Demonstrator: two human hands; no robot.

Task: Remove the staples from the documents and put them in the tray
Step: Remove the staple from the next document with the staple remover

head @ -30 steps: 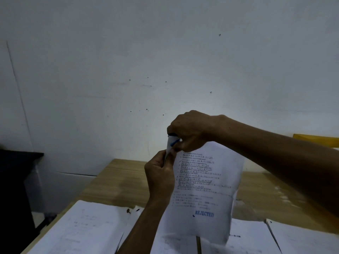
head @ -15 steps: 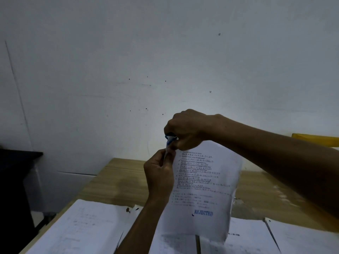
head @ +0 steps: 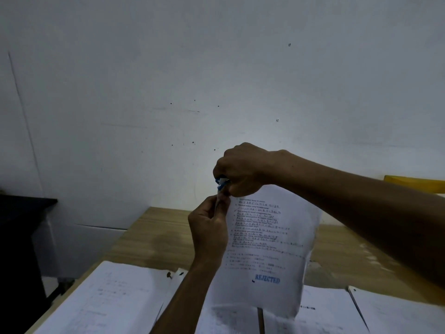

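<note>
A printed document (head: 267,249) with a blue "REJECTED" stamp hangs upright in the air above the wooden table (head: 154,239). My left hand (head: 208,227) pinches its top left corner from below. My right hand (head: 240,171) is closed just above that corner around a small blue staple remover (head: 221,183), whose tip touches the corner. The staple itself is too small to see. The tray is not clearly in view.
Several loose white sheets (head: 113,297) lie along the near edge of the table, more at the right (head: 395,314). A yellow object (head: 414,183) shows at the far right. Dark furniture (head: 19,227) stands left. A white wall rises behind.
Both hands and the document have shifted slightly left and the remover has closed in on the corner; otherwise little differs.
</note>
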